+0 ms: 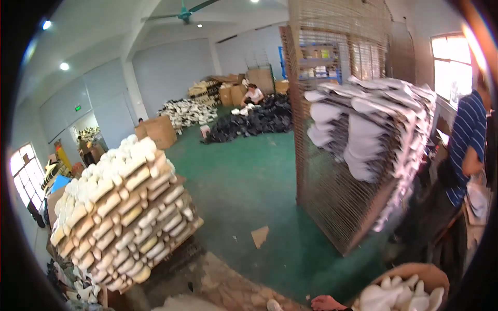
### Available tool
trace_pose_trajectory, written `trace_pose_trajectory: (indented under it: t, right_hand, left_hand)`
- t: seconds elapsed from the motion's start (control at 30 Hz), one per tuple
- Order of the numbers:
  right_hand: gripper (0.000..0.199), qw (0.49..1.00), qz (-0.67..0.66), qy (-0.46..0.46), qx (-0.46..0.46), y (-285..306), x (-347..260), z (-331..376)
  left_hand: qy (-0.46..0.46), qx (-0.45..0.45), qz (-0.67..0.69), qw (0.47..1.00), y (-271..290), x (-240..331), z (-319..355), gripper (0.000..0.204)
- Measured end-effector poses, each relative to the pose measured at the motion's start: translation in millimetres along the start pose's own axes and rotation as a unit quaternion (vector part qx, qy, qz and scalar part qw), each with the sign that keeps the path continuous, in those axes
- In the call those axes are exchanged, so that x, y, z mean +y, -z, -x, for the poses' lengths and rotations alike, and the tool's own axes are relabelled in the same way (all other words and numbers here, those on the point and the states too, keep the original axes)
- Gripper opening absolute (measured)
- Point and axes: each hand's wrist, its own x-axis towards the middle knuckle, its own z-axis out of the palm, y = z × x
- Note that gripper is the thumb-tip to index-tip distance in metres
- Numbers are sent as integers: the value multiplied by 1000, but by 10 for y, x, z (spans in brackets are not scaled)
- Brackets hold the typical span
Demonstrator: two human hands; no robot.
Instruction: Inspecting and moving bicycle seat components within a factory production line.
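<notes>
At the lower edge, right of the middle, my right hand (327,303) shows in part, with a dark sleeve behind it. Its fingers are small and blurred, so their grip is unclear, and I make out nothing in them. Beside it on the right is a round brown container (438,274) filled with white rounded moulded pieces (389,295). A small pale object (274,305), too blurred to name, lies left of the hand at the picture's edge. My left hand is out of the picture.
A tall stack of cream-coloured pieces (124,207) stands at left. On the right, a wire rack (332,207) bears white flat pieces (358,140); a person in a striped shirt (464,140) stands beyond. Far back, another person (254,95) sits by a black heap (254,124). Cardboard (260,237) lies on the green floor (228,181).
</notes>
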Motion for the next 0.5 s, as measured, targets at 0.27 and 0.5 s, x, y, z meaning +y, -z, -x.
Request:
trace_pose_trajectory:
  t: [0.27,0.5]
  right_hand:
    - [21,957,-99,-272,-4,627,-587,-2931]
    - [27,923,-167,-342,-56,1344,-665,-4955]
  left_hand:
    - [341,-86,460,816,1549,-526,-2112,33]
    - [279,-50,494,822,3307,-754,-5328,35]
